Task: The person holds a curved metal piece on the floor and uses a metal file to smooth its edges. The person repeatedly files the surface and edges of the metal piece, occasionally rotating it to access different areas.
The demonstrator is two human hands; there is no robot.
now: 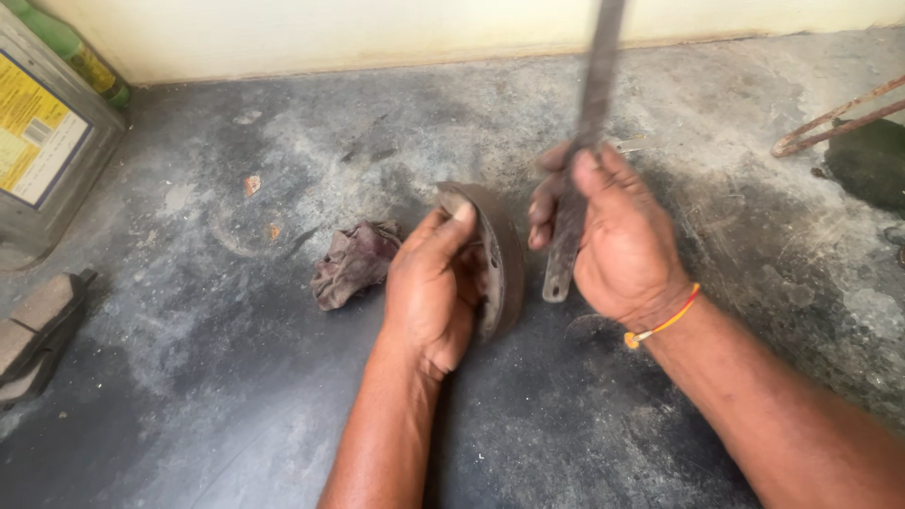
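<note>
On the grimy concrete floor [236, 377], the left hand [429, 292] clasps a curved, rusty brake shoe [500, 250] standing on edge, its inner face hidden behind the fingers. The right hand [613, 236] is closed around a flat metal bar [586, 123], motion-blurred, whose long axis runs nearly upright and whose top is cut off by the frame. A crumpled rag [353, 264] lies just beside the left hand.

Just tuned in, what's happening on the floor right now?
A person works over a stained concrete floor. The left hand holds a curved brake shoe on edge, and the right hand grips a long flat metal bar beside it. A crumpled rag lies just left of them.
</note>
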